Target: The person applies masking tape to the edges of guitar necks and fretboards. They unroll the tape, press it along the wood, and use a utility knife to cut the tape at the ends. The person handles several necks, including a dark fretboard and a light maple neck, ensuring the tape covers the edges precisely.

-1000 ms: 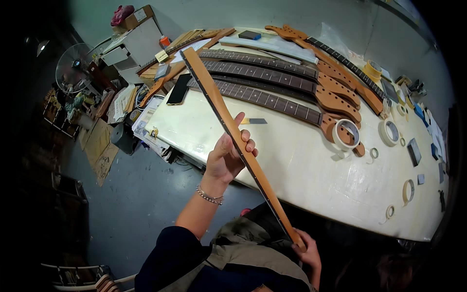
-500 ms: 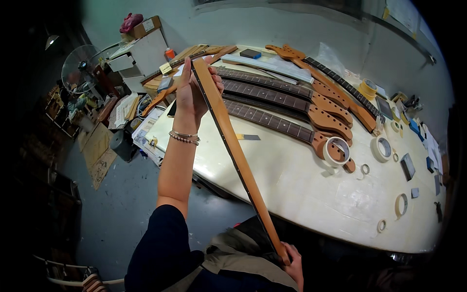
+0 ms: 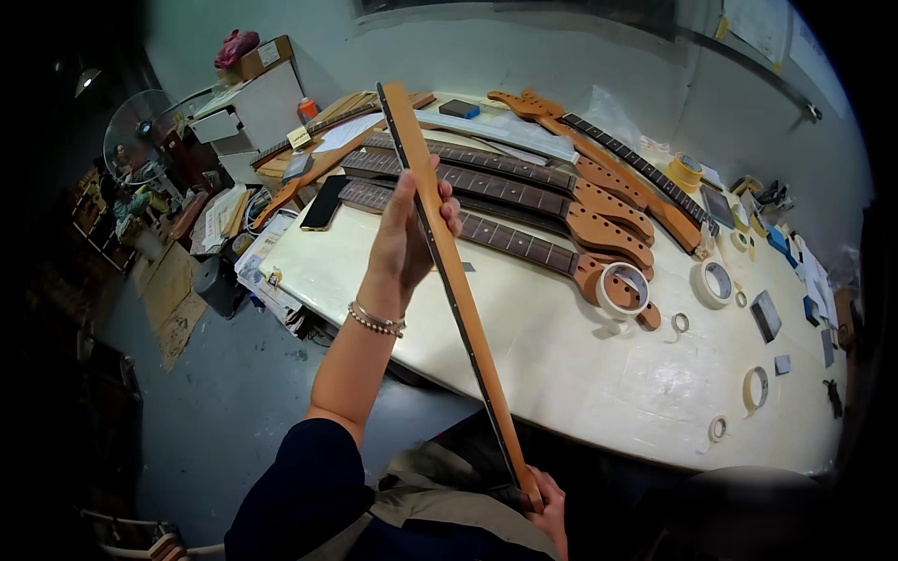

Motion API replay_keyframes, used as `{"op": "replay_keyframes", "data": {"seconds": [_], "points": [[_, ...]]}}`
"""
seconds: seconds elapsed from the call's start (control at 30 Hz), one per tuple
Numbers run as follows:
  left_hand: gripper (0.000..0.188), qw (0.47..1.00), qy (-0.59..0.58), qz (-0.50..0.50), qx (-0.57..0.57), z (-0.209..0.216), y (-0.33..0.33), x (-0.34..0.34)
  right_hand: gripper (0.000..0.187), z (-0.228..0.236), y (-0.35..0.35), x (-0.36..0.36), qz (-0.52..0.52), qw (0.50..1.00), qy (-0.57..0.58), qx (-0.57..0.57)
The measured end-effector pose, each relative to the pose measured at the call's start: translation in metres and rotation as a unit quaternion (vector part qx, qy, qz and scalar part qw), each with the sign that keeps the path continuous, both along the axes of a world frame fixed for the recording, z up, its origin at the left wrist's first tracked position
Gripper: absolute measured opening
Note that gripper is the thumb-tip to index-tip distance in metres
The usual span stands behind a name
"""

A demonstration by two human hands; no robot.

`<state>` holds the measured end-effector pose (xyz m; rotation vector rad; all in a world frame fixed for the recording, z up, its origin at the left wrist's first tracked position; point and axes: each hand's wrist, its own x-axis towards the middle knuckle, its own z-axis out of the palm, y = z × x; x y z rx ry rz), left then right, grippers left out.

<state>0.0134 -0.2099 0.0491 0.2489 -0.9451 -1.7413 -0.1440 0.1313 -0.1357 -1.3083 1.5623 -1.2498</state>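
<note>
A long orange-brown wooden guitar neck (image 3: 456, 280) slants from near my body up over the white table (image 3: 561, 374). My left hand (image 3: 407, 234) wraps around its upper half, with a bead bracelet on the wrist. My right hand (image 3: 550, 500) grips its lower end close to my body. On the table behind lie several more guitar necks (image 3: 524, 201) with dark fretboards, side by side.
Rolls of masking tape (image 3: 621, 290) and small parts are scattered on the table's right part. A black phone (image 3: 325, 202) lies at the left end. A fan (image 3: 140, 150), boxes, a white cabinet (image 3: 251, 107) and clutter stand on the left by the grey floor.
My left hand has slid back down the neck from its far end toward its upper middle. The right hand keeps its hold on the lower end.
</note>
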Motion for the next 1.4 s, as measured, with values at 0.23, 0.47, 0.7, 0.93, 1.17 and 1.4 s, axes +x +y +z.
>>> {"op": "replay_keyframes", "data": {"seconds": [0.23,0.47,0.7,0.93,1.17,1.4], "points": [[0.093,0.986,-0.021,-0.162,0.037,-0.086,0.103,-0.04,0.042,0.014,-0.019,0.004,-0.046,0.994,-0.095,0.037],[0.078,0.975,-0.064,-0.211,-0.023,-0.07,0.131,-0.038,0.04,0.024,-0.021,-0.006,0.015,0.96,-0.269,0.077],[0.065,0.989,0.01,0.007,-0.149,0.075,0.031,-0.02,0.067,-0.053,0.031,-0.045,-0.026,0.957,-0.252,0.142],[0.058,0.988,-0.035,0.039,-0.143,0.092,-0.003,-0.005,0.055,-0.04,0.045,-0.037,0.004,0.943,-0.286,0.169],[0.062,0.987,-0.059,0.057,-0.141,0.085,-0.001,-0.011,0.039,-0.009,0.027,-0.021,0.0,0.942,-0.224,0.252],[0.052,0.996,-0.041,-0.046,-0.068,0.038,0.033,-0.041,0.033,0.017,-0.006,-0.004,0.031,0.952,-0.269,0.143]]}}
